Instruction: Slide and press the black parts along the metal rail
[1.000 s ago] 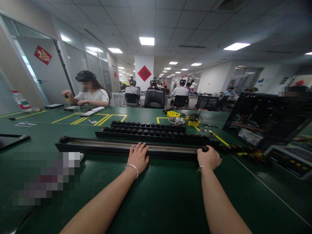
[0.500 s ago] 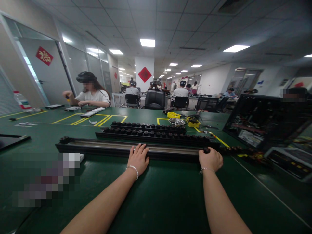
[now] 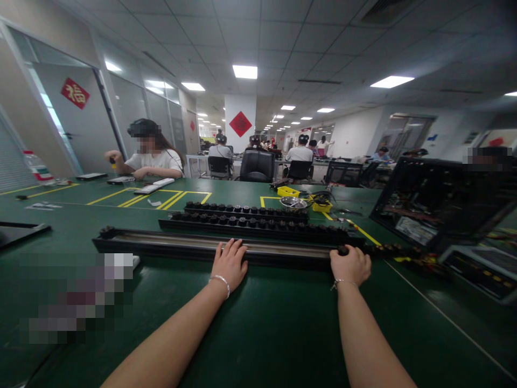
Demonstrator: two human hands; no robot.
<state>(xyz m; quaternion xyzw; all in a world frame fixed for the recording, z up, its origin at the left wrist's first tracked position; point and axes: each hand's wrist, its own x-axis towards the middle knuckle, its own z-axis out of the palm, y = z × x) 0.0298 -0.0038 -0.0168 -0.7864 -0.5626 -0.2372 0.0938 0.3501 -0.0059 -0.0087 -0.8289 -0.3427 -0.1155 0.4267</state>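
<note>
Across the green table lies a long black channel (image 3: 161, 249) with a pale metallic strip along its inside. My left hand (image 3: 230, 264) rests on its middle, fingers stretched out over the near edge. At the channel's right end, my right hand (image 3: 351, 265) has its fingers curled round a small black round piece (image 3: 343, 250). A similar dark piece (image 3: 107, 231) sits at the left end. Just behind are two more black channels, a nearer one (image 3: 258, 228) and a farther one (image 3: 210, 210), each carrying a row of black round pieces.
A metal dish (image 3: 293, 202) and yellow bins (image 3: 287, 191) with cables stand behind the channels. An open black computer case (image 3: 428, 210) and a metal-cased unit (image 3: 480, 272) are on the right. Someone in a white shirt (image 3: 155, 161) sits at the far left. A blurred-out item (image 3: 81, 302) lies front left.
</note>
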